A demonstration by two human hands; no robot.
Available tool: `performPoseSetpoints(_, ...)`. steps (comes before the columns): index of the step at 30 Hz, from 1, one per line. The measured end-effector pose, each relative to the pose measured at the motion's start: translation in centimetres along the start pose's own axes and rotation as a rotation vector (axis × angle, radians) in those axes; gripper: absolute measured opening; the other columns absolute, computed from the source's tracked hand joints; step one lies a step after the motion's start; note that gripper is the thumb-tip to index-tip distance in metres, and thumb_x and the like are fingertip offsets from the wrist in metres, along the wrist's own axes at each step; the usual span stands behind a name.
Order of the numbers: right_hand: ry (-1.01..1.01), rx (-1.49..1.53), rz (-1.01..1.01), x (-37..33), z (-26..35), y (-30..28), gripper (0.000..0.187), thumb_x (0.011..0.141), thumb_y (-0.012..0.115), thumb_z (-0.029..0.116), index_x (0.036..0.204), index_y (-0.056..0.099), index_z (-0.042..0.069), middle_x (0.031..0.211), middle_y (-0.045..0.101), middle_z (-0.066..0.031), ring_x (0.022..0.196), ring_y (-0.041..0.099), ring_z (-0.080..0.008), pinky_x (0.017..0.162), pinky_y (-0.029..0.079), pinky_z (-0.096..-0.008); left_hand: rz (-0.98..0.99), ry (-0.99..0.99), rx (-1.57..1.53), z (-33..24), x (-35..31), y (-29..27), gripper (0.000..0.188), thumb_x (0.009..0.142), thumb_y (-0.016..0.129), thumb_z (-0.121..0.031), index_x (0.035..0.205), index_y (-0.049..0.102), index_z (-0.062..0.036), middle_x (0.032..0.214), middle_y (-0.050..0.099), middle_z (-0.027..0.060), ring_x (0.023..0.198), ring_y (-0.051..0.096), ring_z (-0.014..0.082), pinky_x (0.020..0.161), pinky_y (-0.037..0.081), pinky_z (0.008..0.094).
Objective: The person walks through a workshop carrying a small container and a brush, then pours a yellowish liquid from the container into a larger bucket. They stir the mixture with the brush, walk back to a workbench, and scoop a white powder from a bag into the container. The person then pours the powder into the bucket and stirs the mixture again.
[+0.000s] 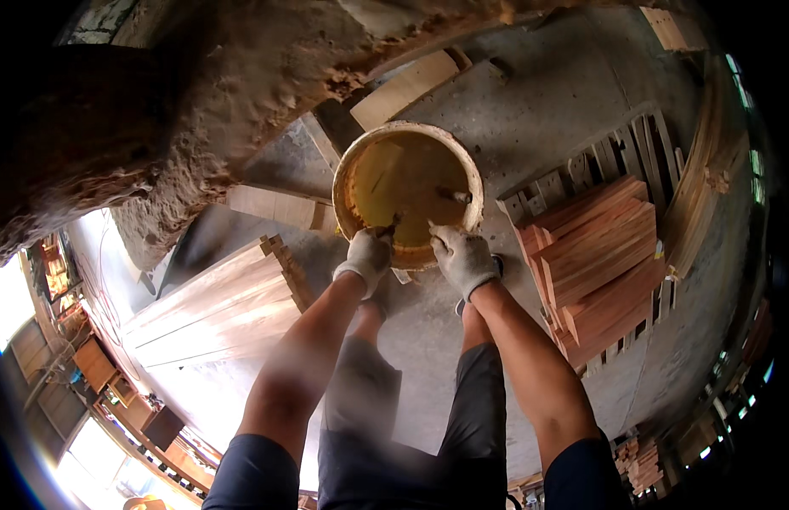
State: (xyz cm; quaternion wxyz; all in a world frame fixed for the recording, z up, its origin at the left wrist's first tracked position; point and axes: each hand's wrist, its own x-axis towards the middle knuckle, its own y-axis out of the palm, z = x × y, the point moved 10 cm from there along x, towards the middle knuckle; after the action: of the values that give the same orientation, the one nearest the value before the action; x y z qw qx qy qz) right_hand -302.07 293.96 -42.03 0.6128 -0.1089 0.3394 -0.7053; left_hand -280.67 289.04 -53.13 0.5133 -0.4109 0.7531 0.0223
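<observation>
The bucket (409, 127) lies ahead of left hand (369, 256) and right hand (463, 258), about equally close to both. Whether either grip grasps anything, I cannot tell.

We see a grey concrete floor (547, 102). Around the bucket (407, 127), it carries a slatted wooden pallet (550, 187) toward three o'clock, a stack of pale boards (224, 306) at eight, and a pale wooden block (405, 87) at twelve.
</observation>
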Motion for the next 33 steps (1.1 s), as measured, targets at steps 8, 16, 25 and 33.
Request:
performPoseSetpoints(8, 0.073, 0.022, 0.065, -0.9, 0.1, 0.0, 0.018, 0.098, 0.07, 0.015, 0.113, 0.076, 0.008, 0.104, 0.078, -0.0173, 0.093, 0.075, -0.0399, 0.083, 0.062, -0.0482, -0.012, -0.09, -0.022, 0.7, -0.4, -0.1, 0.032, 0.106, 0.062, -0.029, 0.125, 0.077, -0.0082, 0.108, 0.076, 0.0214, 0.103, 0.072, 0.0399, 0.09, 0.055, 0.0463)
performPoseSetpoints(16, 0.043, 0.008, 0.017, -1.1, 0.2, 0.2, 0.02, 0.097, 0.071, 0.017, 0.114, 0.077, 0.009, 0.104, 0.078, -0.018, 0.094, 0.075, -0.0407, 0.084, 0.061, -0.049, -0.093, 0.057, 0.05, 0.3, 0.2, 0.0, 0.031, 0.107, 0.06, -0.027, 0.114, 0.078, -0.0032, 0.076, 0.07, 0.0092, 0.062, 0.066, 0.0217, 0.058, 0.053, 0.0391)
performPoseSetpoints(25, -0.01, 0.1, -0.011, -1.2, 1.6, -1.2, 0.019, 0.098, 0.07, 0.017, 0.113, 0.077, 0.008, 0.107, 0.078, -0.0183, 0.095, 0.076, -0.0387, 0.086, 0.062, -0.0471, -0.075, -0.009, -0.011, 0.7, -0.2, 0.1, 0.028, 0.106, 0.06, -0.026, 0.117, 0.076, -0.0051, 0.088, 0.07, 0.0129, 0.076, 0.065, 0.0283, 0.07, 0.052, 0.0415)
performPoseSetpoints(33, 0.024, 0.076, 0.053, -0.3, 1.3, -0.7, 0.019, 0.099, 0.068, 0.018, 0.108, 0.077, 0.005, 0.106, 0.077, -0.0201, 0.1, 0.075, -0.039, 0.089, 0.06, -0.0473, -0.075, 0.024, -0.073, 0.7, -0.1, 0.5, 0.026, 0.106, 0.056, -0.018, 0.113, 0.077, -0.0034, 0.074, 0.067, 0.0059, 0.057, 0.061, 0.0191, 0.054, 0.051, 0.0371)
